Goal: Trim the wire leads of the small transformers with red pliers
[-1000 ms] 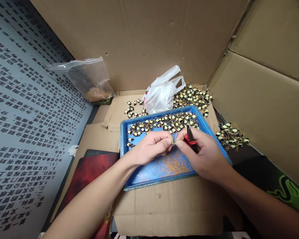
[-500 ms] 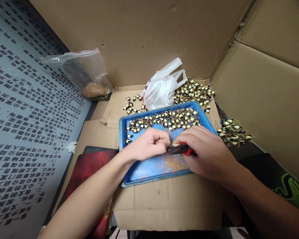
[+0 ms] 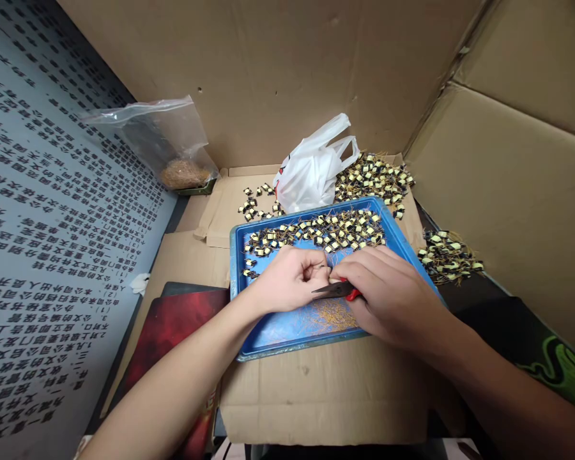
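Over a blue tray (image 3: 287,350), my left hand (image 3: 294,279) is closed in a pinch on something too small to make out. My right hand (image 3: 388,291) grips red-handled cutters (image 3: 338,291), whose dark jaws point left under the left fingertips. The two hands are close together, their fingertips nearly meeting. Small black-and-yellow parts with copper wire legs (image 3: 335,230) lie in the tray's far half. Loose wire clippings (image 3: 333,316) are scattered in its near half.
Behind the tray stands a white plastic bag (image 3: 311,172) beside a heap of parts (image 3: 378,179). Another pile (image 3: 450,255) lies at right. A clear bag of copper-coloured wire bits (image 3: 184,172) is at back left, a red mat (image 3: 177,326) at left. Cardboard walls enclose the back and right.
The cutters have shifted slightly left and tilted, their jaws now lower below my left fingertips. My left fingers have changed their pinch a little.
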Demonstrator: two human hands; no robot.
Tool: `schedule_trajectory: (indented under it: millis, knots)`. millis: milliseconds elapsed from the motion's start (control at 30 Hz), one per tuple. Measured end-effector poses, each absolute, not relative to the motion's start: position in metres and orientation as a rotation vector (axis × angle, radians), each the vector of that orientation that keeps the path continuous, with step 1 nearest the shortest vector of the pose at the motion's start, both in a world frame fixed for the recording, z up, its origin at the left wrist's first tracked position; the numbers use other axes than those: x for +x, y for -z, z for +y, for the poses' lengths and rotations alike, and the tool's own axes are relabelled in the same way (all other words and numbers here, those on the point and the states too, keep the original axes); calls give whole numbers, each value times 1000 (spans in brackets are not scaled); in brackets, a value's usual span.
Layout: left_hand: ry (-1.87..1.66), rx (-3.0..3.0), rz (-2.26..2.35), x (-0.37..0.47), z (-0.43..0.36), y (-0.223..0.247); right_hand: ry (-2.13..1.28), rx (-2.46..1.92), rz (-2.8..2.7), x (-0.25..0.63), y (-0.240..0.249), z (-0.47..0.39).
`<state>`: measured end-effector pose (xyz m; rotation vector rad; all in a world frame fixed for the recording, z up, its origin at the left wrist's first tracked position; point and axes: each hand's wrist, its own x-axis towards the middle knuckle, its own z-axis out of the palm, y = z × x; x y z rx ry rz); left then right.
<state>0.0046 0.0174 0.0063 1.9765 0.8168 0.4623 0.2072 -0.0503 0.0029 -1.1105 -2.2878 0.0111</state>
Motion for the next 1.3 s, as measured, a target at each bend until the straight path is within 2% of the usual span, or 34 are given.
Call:
schedule_trajectory:
  millis: [233,667,900,1300]
  knots:
    - [-588,1796,813,3,17,-5,-110,-1094,-2075,206,0,-50]
    - [-612,1575,719,1,15,-4,-638,-1282,-1777,201,-9,-48]
    - [-524,1376,585,1,13,-1,-1072,-1213,-1635,201,-3,-43]
    - [-471,1623,663,4,16,-9,-547,-1090,-1874,207,-3,-44]
